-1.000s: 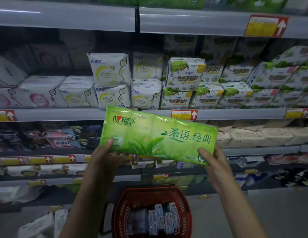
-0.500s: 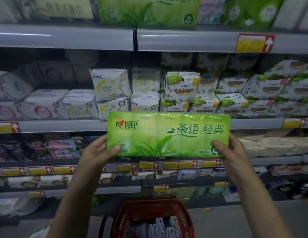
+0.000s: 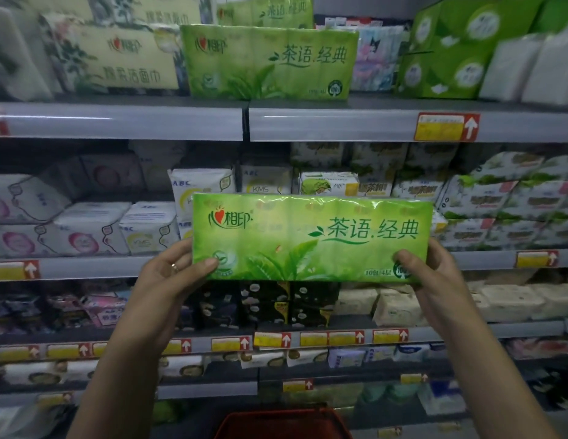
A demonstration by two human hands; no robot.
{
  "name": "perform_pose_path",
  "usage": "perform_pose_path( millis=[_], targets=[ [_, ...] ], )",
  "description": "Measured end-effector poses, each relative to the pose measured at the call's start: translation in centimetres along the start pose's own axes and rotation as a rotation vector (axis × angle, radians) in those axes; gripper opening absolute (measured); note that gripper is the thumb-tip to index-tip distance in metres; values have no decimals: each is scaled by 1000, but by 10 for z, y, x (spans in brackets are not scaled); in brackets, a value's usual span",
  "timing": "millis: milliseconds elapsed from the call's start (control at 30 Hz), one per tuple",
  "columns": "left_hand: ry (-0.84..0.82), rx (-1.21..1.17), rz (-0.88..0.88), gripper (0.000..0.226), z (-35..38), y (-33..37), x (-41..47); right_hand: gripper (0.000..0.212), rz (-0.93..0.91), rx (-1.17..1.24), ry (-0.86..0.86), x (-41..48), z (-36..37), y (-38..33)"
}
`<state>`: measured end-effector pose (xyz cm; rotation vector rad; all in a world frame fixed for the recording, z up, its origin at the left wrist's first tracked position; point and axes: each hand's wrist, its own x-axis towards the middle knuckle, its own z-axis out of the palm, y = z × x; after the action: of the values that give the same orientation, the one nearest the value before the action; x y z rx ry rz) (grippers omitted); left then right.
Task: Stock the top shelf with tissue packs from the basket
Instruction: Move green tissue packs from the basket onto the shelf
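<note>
I hold a long green tissue pack (image 3: 311,237) level in front of the second shelf. My left hand (image 3: 171,274) grips its lower left corner, thumb on the front. My right hand (image 3: 430,274) grips its lower right corner the same way. On the top shelf (image 3: 333,120) an identical green tissue pack (image 3: 270,63) stands upright, with another green pack (image 3: 267,12) behind and above it. The red basket (image 3: 282,424) shows only its rim at the bottom edge; its contents are out of view.
The top shelf also carries pale yellow tissue packs (image 3: 118,58) at left, pastel packs (image 3: 376,57) and green boxed packs (image 3: 444,55) at right, white packs (image 3: 526,71) far right. Lower shelves are full of white and green hygiene packs. Yellow price tags (image 3: 446,126) line shelf edges.
Both hands have lifted the green pack upward and levelled it. The view has tilted up, so the top shelf has come into sight and the basket has dropped to the bottom edge.
</note>
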<state>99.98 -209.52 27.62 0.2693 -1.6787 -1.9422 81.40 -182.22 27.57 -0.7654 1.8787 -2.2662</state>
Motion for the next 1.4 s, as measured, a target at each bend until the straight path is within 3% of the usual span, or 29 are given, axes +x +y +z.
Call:
perform_pose_path(
  millis=[233, 367, 500, 600, 767, 867, 967, 1067, 1400],
  targets=[
    [39, -14, 92, 86, 2, 26, 17, 81, -105, -44, -45, 26, 10, -28],
    [64, 3, 177, 64, 2, 42, 28, 83, -168, -57, -33, 39, 17, -39],
    [50, 76, 248, 77, -1, 60, 34, 85, -211, -53, -19, 51, 24, -50],
    [38, 78, 285, 67, -2, 72, 40, 84, -233, -46, -29, 60, 28, -58],
    [17, 122, 327, 50, -2, 85, 47, 62, -279, -52, -56, 71, 36, -69],
    [7, 178, 360, 67, -4, 89, 53, 60, -298, -46, -67, 79, 40, -74],
    [34, 169, 371, 60, -7, 95, 63, 70, -316, -78, -88, 89, 46, -83],
    [-1, 109, 413, 71, -9, 107, 74, 83, -352, -115, -64, 98, 52, -92],
    [-33, 150, 427, 95, -19, 136, 109, 88, -385, -190, -87, 128, 67, -113]
  ],
)
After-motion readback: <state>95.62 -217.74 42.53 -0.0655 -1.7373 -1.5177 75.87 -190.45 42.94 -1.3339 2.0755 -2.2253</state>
